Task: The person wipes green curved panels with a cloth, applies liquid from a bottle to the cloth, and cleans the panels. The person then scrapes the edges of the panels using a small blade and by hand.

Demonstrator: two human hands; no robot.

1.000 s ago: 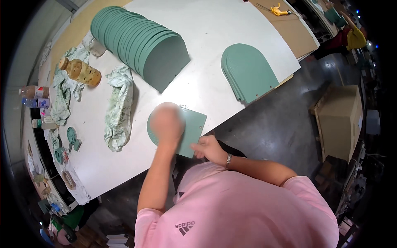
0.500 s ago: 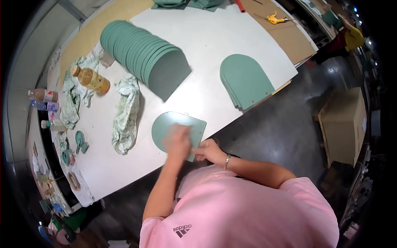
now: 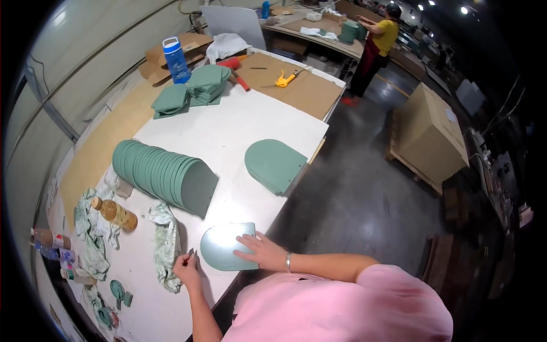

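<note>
A green round-ended panel (image 3: 221, 246) with a glossy sheen lies on the white tabletop close to my body. My right hand (image 3: 263, 252) rests on its straight-edged side, fingers spread. To the panel's left, my left hand (image 3: 187, 270) pinches a small dark flat piece (image 3: 192, 251), too small to tell its kind. That hand is beside a crumpled, green-stained cloth (image 3: 164, 245). Farther off, a long row of overlapping green panels (image 3: 156, 174) leans across the table. A short stack of similar panels (image 3: 274, 165) lies near the right edge.
A bottle of amber liquid (image 3: 115, 214) stands on the left among stained rags (image 3: 94, 245). Folded green pieces (image 3: 205, 82), a blue bottle (image 3: 176, 61) and a yellow air gun (image 3: 283, 78) are at the back. A person (image 3: 380, 48) stands beyond, near a large carton (image 3: 430, 134).
My left hand has moved off the panel, leftward to beside the cloth. My right hand has gone from the panel's near corner to lying on its surface. The view has tilted up.
</note>
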